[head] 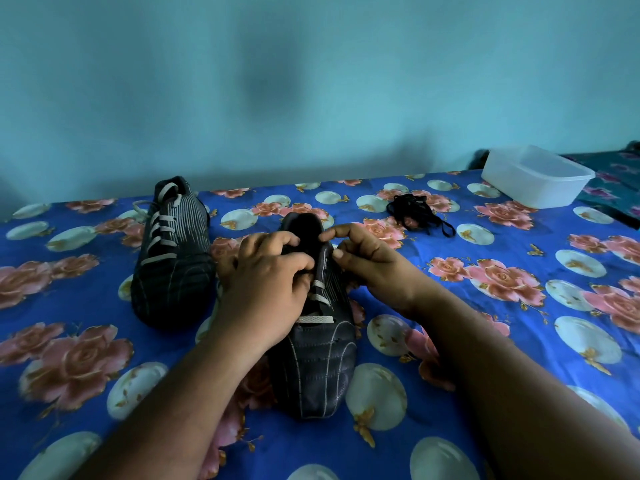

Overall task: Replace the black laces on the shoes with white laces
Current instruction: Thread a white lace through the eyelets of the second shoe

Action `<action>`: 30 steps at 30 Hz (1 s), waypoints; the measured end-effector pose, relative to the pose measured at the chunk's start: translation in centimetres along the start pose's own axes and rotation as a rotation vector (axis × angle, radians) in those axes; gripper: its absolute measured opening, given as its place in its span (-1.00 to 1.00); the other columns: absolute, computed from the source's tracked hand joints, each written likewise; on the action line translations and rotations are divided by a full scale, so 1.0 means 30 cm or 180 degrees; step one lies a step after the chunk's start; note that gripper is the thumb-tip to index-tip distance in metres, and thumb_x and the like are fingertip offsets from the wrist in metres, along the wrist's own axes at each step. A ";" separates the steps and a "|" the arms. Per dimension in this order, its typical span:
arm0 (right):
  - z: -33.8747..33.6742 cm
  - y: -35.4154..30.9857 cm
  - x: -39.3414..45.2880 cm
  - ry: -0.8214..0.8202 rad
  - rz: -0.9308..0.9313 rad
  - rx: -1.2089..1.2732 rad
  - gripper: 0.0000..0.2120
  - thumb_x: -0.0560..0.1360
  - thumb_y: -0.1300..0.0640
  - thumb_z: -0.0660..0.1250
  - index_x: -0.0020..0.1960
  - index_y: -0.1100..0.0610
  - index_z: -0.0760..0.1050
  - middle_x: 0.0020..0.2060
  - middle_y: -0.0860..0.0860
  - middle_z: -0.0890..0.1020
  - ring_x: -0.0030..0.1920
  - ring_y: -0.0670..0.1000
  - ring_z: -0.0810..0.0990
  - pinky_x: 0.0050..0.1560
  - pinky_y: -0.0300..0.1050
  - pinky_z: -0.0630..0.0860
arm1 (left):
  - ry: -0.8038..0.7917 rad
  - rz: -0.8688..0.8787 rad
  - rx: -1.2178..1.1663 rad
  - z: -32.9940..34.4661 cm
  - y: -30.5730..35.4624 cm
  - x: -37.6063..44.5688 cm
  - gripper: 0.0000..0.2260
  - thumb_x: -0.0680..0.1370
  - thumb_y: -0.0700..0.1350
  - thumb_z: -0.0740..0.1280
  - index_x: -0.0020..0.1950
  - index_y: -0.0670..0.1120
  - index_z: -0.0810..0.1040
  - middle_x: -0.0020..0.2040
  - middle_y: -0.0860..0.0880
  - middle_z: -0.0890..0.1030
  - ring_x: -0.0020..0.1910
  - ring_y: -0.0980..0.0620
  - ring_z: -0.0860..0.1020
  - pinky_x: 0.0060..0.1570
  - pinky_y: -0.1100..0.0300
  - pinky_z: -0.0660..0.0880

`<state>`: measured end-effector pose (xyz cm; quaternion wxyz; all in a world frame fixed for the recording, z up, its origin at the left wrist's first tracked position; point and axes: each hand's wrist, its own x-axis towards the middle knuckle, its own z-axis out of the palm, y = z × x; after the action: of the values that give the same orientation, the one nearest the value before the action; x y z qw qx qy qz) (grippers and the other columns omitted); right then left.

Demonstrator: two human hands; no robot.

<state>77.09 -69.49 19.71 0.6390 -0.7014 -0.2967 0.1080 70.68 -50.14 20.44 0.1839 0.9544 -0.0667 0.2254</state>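
Your left hand (pixel 266 289) grips the near shoe (pixel 313 355) over its upper eyelets, fingers curled around the tongue area. Your right hand (pixel 367 265) pinches the shoe's collar edge. White lace (pixel 315 319) crosses its lower eyelets. The second shoe (pixel 171 251), fully white-laced, stands left of the near shoe. Black laces (pixel 417 213) lie beyond it to the right, near a plastic tub (pixel 536 174).

Floral blue sheet (pixel 519 341) carries two shoes (pixel 173 251) (pixel 315 358), black laces (pixel 417 213), white tub (pixel 536 176).
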 end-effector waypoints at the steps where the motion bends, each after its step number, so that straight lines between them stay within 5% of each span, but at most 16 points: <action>1: 0.000 0.002 0.001 0.0044 0.0007 0.0013 -0.73 0.68 0.29 0.19 0.36 0.16 0.41 -0.27 0.02 0.44 -0.31 -0.08 0.46 -0.30 -0.24 0.49 | -0.0059 -0.0102 -0.0149 0.004 -0.004 0.002 -0.89 0.52 -0.07 0.46 0.02 0.09 0.69 0.33 0.08 0.52 0.36 -0.16 0.37 0.27 -0.25 0.30; 13: -0.008 0.015 -0.008 -0.0180 0.0021 0.0084 -0.68 0.55 0.49 0.29 0.20 0.18 0.42 -0.13 0.03 0.56 -0.17 -0.12 0.54 -0.09 -0.26 0.51 | -0.0119 -0.0410 -0.0824 0.043 -0.027 0.026 -0.94 0.55 -0.07 0.44 -0.02 0.07 0.70 0.32 0.09 0.48 0.35 -0.14 0.39 0.32 -0.18 0.32; 22: 0.002 0.012 0.001 0.0171 -0.0194 -0.0502 -0.92 0.51 0.30 0.46 -0.09 0.17 0.59 -0.32 -0.08 0.65 -0.32 -0.13 0.56 -0.21 -0.25 0.51 | 0.0050 -0.0404 -0.1221 0.043 -0.030 0.024 -0.93 0.51 0.01 0.44 -0.08 0.06 0.71 0.23 0.05 0.53 0.30 -0.16 0.45 0.26 -0.19 0.42; 26: -0.013 0.000 -0.004 0.0044 -0.0090 -0.0397 -0.96 0.58 0.27 0.38 -0.05 0.19 0.55 -0.28 -0.02 0.61 -0.26 0.01 0.56 -0.17 -0.15 0.55 | -0.0027 -0.0284 -0.1210 0.022 -0.043 0.019 -0.72 0.45 0.26 0.30 -0.02 0.17 0.69 0.25 0.11 0.52 0.32 -0.10 0.45 0.35 -0.17 0.35; 30: -0.045 -0.029 -0.011 0.0286 0.0122 0.0162 -0.94 0.64 0.27 0.27 -0.01 0.18 0.48 -0.11 0.09 0.67 -0.23 0.05 0.59 -0.11 -0.04 0.61 | -0.0178 -0.0208 -0.1124 -0.016 -0.059 0.004 -0.84 0.52 0.21 0.41 0.05 0.26 0.66 0.31 0.22 0.46 0.40 0.01 0.32 0.34 0.08 0.14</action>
<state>77.29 -70.79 20.69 0.6671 -0.6946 -0.2514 0.0961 70.95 -48.34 20.34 0.3538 0.9149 -0.0793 0.1775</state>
